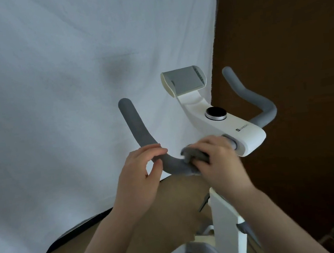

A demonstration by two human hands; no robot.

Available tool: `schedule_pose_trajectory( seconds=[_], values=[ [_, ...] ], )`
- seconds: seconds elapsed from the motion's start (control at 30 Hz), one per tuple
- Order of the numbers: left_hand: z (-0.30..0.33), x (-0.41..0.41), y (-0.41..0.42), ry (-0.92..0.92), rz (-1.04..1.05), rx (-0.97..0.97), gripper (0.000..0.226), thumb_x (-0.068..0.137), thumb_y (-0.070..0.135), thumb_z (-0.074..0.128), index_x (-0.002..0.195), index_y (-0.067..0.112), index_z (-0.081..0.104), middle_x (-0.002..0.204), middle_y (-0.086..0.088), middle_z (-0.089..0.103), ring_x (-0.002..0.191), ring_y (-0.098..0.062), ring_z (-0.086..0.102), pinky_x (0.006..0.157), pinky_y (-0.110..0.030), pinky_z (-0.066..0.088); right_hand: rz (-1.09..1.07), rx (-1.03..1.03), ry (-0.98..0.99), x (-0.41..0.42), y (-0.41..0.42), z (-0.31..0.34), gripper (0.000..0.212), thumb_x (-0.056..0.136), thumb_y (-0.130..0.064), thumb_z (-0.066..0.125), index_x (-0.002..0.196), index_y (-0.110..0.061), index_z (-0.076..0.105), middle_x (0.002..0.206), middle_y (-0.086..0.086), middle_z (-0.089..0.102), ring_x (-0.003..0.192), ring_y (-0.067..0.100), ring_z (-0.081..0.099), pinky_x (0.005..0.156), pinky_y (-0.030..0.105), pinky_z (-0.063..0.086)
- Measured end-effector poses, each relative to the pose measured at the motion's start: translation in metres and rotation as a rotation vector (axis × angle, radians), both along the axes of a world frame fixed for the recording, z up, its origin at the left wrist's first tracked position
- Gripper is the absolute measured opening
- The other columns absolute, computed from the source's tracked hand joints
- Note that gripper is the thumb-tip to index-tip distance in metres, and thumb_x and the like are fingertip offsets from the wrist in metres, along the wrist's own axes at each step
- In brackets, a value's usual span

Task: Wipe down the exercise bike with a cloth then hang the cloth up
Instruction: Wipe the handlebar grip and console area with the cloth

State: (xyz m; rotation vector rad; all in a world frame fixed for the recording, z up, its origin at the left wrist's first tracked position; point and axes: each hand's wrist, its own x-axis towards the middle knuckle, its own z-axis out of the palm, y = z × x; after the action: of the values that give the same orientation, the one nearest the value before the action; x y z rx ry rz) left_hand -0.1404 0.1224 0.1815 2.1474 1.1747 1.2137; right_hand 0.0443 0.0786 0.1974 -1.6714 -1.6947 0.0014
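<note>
wipe | my right hand (215, 158) wraps the small grey cloth (196, 156) round the grey foam handlebar (140, 133) beside the white console (224, 128); my left hand (142, 170) curls loosely on the bar's bend | keep wrap snug; slide away from console

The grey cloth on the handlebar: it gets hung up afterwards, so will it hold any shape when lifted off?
Probably not. The grey cloth lies bunched and wrapped round the left handlebar under the right hand, so it looks soft and floppy. It likely weighs little and should drape over a rail rather than slide.
</note>
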Motion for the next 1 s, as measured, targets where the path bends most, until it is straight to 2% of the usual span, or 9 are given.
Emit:
schedule_pose_trajectory(
  seconds=[0.13,0.2,0.33,0.47,0.6,0.73,0.87,0.93,1.0],
  values=[
    [-0.002,0.024,-0.002,0.007,0.02,0.077,0.029,0.087,0.02,0.051,0.107,0.025,0.071,0.115,0.014,0.064,0.104,0.015,0.047,0.088,0.0,0.032,0.084,-0.104,-0.196,0.003,0.016,0.008,0.026,0.08,-0.037,0.053,0.087,-0.024,0.074,0.082,-0.006,0.065,0.082,0.017,0.056,0.08,0.035,0.044],
    [-0.003,0.028,-0.001,0.007,0.034,0.084,0.028,0.086,0.019,0.052,0.104,0.024,0.072,0.114,0.013,0.065,0.105,0.011,0.05,0.088,-0.002,0.035,0.106,-0.174,-0.165,0.026,0.02,0.015,0.031,0.083,-0.05,0.049,0.082,-0.029,0.072,0.078,-0.01,0.064,0.079,0.011,0.055,0.085,0.036,0.043],
    [-0.003,0.031,-0.003,-0.068,0.113,0.009,0.03,0.09,0.003,0.058,0.105,0.026,0.071,0.107,0.023,0.062,0.104,0.014,0.049,0.08,-0.002,0.038,0.204,-0.214,-0.232,0.013,0.028,0.017,0.02,0.092,-0.038,0.053,0.096,-0.028,0.07,0.093,-0.008,0.064,0.088,0.008,0.054,0.11,0.035,0.024],
    [-0.001,0.037,-0.007,-0.084,0.179,-0.019,0.036,0.088,-0.004,0.057,0.105,0.026,0.069,0.102,0.026,0.06,0.102,0.01,0.051,0.078,-0.002,0.037,0.289,-0.264,-0.234,0.017,0.031,0.024,0.022,0.095,-0.041,0.05,0.102,-0.032,0.069,0.096,-0.009,0.064,0.093,0.007,0.056,0.115,0.033,0.011],
    [-0.004,0.036,-0.014,-0.095,0.171,-0.068,0.034,0.092,0.0,0.054,0.109,0.027,0.068,0.115,0.02,0.063,0.112,0.012,0.05,0.088,-0.002,0.037,0.383,-0.262,-0.116,0.051,0.023,0.021,0.015,0.092,-0.042,0.056,0.102,-0.045,0.067,0.093,-0.021,0.059,0.082,-0.002,0.05,0.102,0.032,0.027],
    [-0.012,0.044,-0.02,-0.11,0.217,-0.059,0.033,0.094,0.002,0.053,0.111,0.026,0.067,0.122,0.015,0.062,0.127,0.009,0.043,0.101,-0.007,0.034,0.435,-0.197,-0.122,0.026,0.029,0.017,0.017,0.092,-0.038,0.057,0.104,-0.036,0.069,0.095,-0.009,0.066,0.086,0.013,0.057,0.08,0.036,0.045],
    [-0.012,0.044,-0.026,-0.09,0.236,-0.049,0.032,0.093,0.004,0.055,0.113,0.027,0.065,0.128,0.016,0.059,0.129,0.007,0.042,0.105,-0.015,0.037,0.478,-0.273,-0.107,0.054,0.038,0.017,0.018,0.09,-0.042,0.059,0.103,-0.038,0.07,0.096,-0.013,0.067,0.089,0.012,0.058,0.081,0.034,0.046],
    [-0.013,0.042,-0.028,-0.079,0.278,-0.04,0.031,0.092,0.007,0.058,0.114,0.028,0.065,0.129,0.018,0.058,0.126,0.004,0.045,0.103,-0.018,0.04,0.459,-0.227,0.01,0.061,0.032,0.012,0.017,0.09,-0.039,0.06,0.103,-0.04,0.07,0.096,-0.015,0.067,0.089,0.009,0.059,0.082,0.034,0.047],
    [-0.014,0.046,-0.029,-0.076,0.324,-0.022,0.027,0.092,0.01,0.059,0.112,0.026,0.067,0.127,0.017,0.059,0.123,0.001,0.048,0.101,-0.018,0.041,0.439,-0.139,-0.061,0.046,0.03,0.004,0.019,0.089,-0.038,0.058,0.103,-0.037,0.07,0.098,-0.013,0.066,0.089,0.013,0.059,0.08,0.035,0.047]
  ],
)
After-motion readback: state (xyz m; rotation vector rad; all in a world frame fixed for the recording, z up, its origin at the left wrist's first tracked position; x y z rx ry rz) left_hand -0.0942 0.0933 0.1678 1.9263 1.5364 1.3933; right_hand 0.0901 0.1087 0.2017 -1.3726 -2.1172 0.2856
